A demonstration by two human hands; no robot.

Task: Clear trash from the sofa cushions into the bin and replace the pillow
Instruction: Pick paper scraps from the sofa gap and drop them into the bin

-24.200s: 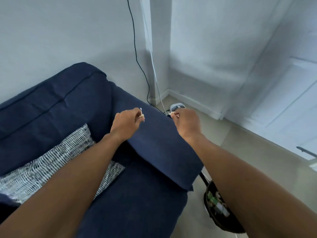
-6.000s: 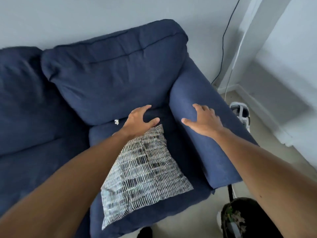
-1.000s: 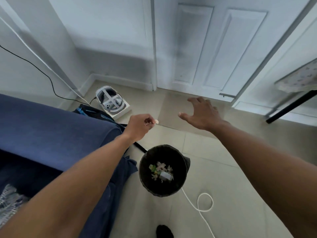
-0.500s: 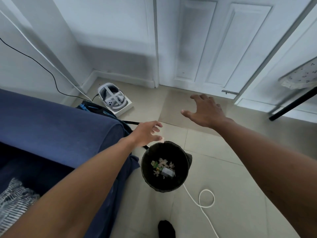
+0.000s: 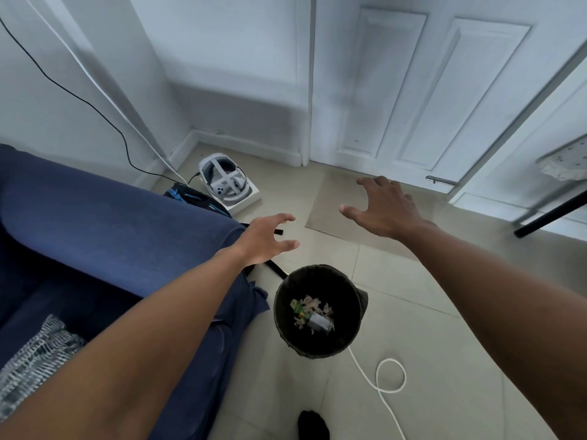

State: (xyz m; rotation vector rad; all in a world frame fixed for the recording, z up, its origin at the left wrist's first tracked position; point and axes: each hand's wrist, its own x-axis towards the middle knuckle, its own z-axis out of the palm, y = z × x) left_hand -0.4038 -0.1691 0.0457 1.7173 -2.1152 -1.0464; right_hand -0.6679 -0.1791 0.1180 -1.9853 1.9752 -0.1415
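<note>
A round black bin [image 5: 355, 331] stands on the tiled floor beside the navy sofa's armrest [image 5: 111, 230], with paper scraps and a green-and-white carton at its bottom. My left hand [image 5: 265, 238] hovers above and to the left of the bin, fingers spread and empty. My right hand [image 5: 384, 208] is held out farther right over the floor, also spread and empty. A corner of the grey-and-white patterned pillow [image 5: 35, 360] shows at the lower left on the sofa seat.
A white headset on a white box [image 5: 227, 188] sits on the floor by the wall corner. A white cable [image 5: 386, 376] loops across the tiles near the bin. A white door [image 5: 428, 90] is ahead, a black table leg [image 5: 552, 214] at right. A dark foot [image 5: 313, 427] shows at the bottom.
My left hand held a small scrap pinched over the bin a second ago; it has opened and the scrap is gone from it. Both hands have stayed above the floor near the bin.
</note>
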